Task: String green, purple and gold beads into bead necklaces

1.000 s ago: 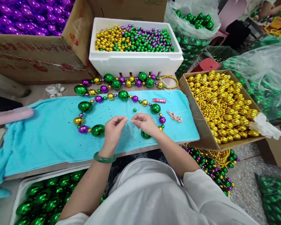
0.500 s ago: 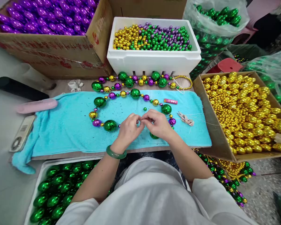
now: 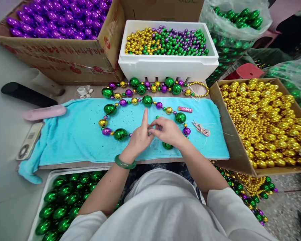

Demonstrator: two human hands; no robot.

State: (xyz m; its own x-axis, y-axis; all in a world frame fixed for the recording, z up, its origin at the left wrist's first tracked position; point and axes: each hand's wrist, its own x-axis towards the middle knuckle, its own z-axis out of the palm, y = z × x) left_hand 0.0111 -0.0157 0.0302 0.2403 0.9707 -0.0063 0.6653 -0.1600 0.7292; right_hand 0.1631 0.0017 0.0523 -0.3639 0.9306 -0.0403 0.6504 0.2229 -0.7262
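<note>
A bead necklace (image 3: 120,134) of green, purple and gold beads lies in a loop on the turquoise towel (image 3: 72,134). One end of it runs under my left hand (image 3: 139,138), which wears a green bangle (image 3: 125,162). That hand's index finger points straight out, while its thumb and other fingers are closed at the necklace's thin string. Fingertip to fingertip with it, my right hand (image 3: 167,132) pinches the string too; the exact spot is hidden between the fingers. Thin pale string shows just below the hands. A small green bead (image 3: 157,117) sits beyond my right fingers.
Snips (image 3: 201,128) and a pink lighter (image 3: 185,109) lie to the right. Finished-looking bead strands (image 3: 141,88) lie behind the towel. Around it stand a white foam box (image 3: 169,63) of small beads and cartons of purple and gold beads (image 3: 266,127). Green beads (image 3: 65,201) fill a tray at lower left.
My left index finger has lifted out of the pinch and now points forward. Both hands stay together over the towel. The whole view has shifted slightly.
</note>
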